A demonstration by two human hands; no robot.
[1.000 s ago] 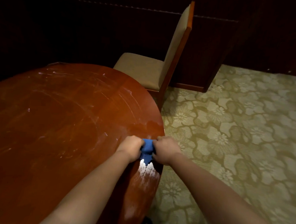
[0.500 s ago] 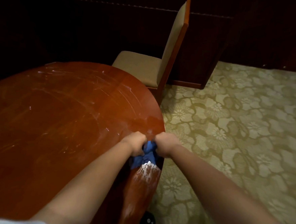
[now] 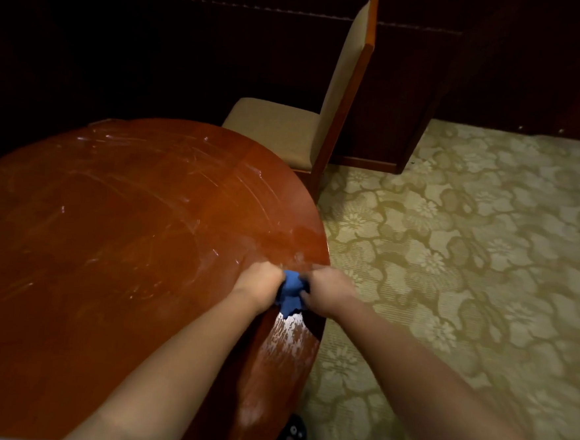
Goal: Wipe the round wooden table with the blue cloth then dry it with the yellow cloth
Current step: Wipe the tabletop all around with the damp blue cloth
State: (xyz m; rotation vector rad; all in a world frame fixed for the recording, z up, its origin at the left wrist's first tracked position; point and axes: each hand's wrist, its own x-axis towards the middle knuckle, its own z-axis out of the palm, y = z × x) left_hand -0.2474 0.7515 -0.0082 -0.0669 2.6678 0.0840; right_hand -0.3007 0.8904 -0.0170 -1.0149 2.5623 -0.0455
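A small crumpled blue cloth (image 3: 291,293) sits bunched at the right edge of the round reddish-brown wooden table (image 3: 117,214), squeezed between both fists. The left hand (image 3: 261,280) curls tight around its left end; the right hand (image 3: 329,291) clenches the other. A loose corner hangs toward wet streaks on the tabletop.

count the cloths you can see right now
1: the blue cloth, bunched between the left hand and right hand at the table edge. No yellow cloth is in view.
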